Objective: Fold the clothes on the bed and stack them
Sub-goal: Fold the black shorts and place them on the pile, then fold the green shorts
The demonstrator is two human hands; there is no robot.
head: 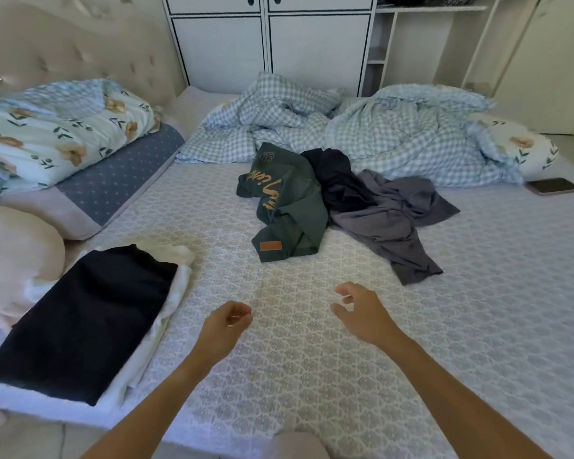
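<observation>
From the head view I have both hands out over the near middle of the patterned pale bed sheet point(312, 376), neither touching cloth. My left hand point(227, 321) is loosely curled with fingers near the thumb and nothing in it; my right hand point(358, 309) is half open, fingers and thumb apart, also empty.

At near left lies a folded stack: a flat dark navy folded garment point(87, 323) resting on a folded white one point(176, 293) whose edges show around it. Farther off, toward the middle of the bed, the unfolded pile waits: a crumpled dark green T-shirt with orange lettering point(289, 207), a bunched black garment point(335, 180) touching its right side, and a rumpled grey shirt point(388, 220) spreading right and nearer. Behind them is a heaped blue checked duvet point(395, 134), and at far right a dark phone point(554, 186).

I judge the green T-shirt the closest piece to take. It looks light, limp jersey (no stiffness to help me), so I would pinch it at the shoulders or hem corners with both hands and lift it clear of the black garment before spreading it.
</observation>
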